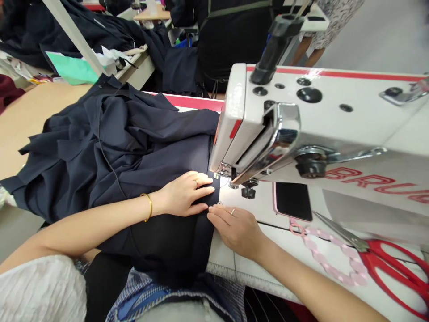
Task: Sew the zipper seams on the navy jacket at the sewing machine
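Dark navy cloth point(134, 147) lies bunched over the left of the table, its right edge running under the needle area of a white sewing machine point(335, 120). My left hand point(187, 194) rests flat on the cloth, fingers stretched toward the presser foot point(217, 175). Close by, my right hand point(234, 228) has its fingers together at the cloth's edge, thumb side hidden; it appears to pinch that edge. The two hands' fingertips almost meet just in front of the foot.
Right of my right hand lie a phone point(293, 201) with a pink bead strap point(330, 257) and red-handled scissors point(385, 259). A ruler strip point(248, 279) runs along the front edge. Behind stand a black chair back point(234, 40) and a person's legs point(306, 51).
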Action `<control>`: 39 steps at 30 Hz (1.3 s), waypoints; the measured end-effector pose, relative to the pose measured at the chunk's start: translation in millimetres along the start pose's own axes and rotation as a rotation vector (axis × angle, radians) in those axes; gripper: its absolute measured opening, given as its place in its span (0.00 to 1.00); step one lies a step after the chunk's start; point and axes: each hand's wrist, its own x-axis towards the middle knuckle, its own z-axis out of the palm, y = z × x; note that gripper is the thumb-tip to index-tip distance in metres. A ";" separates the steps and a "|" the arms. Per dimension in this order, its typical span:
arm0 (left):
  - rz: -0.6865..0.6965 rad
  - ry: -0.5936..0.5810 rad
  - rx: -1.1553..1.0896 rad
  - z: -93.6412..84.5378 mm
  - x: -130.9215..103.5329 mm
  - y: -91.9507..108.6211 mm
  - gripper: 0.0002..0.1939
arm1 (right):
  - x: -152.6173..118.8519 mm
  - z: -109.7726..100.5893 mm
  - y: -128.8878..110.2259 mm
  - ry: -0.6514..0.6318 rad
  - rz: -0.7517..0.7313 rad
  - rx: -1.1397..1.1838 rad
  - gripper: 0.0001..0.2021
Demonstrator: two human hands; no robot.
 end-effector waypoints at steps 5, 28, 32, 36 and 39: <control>0.000 0.003 0.002 -3.2 12.3 -16.2 0.18 | 7.8 2.5 13.0 0.023 0.031 -0.034 0.12; 0.164 0.107 -0.076 3.2 9.5 -22.3 0.13 | 2.9 5.2 5.7 0.030 0.039 -0.039 0.11; 0.126 0.109 -0.036 2.2 12.7 -24.8 0.14 | 6.6 4.5 10.0 0.024 0.067 -0.050 0.11; 0.114 0.092 0.007 -0.2 19.6 -32.1 0.13 | 8.5 5.3 18.4 -0.006 0.154 -0.058 0.10; 0.125 0.078 0.036 0.0 26.9 -43.5 0.12 | 9.5 6.9 23.9 -0.036 0.220 -0.059 0.09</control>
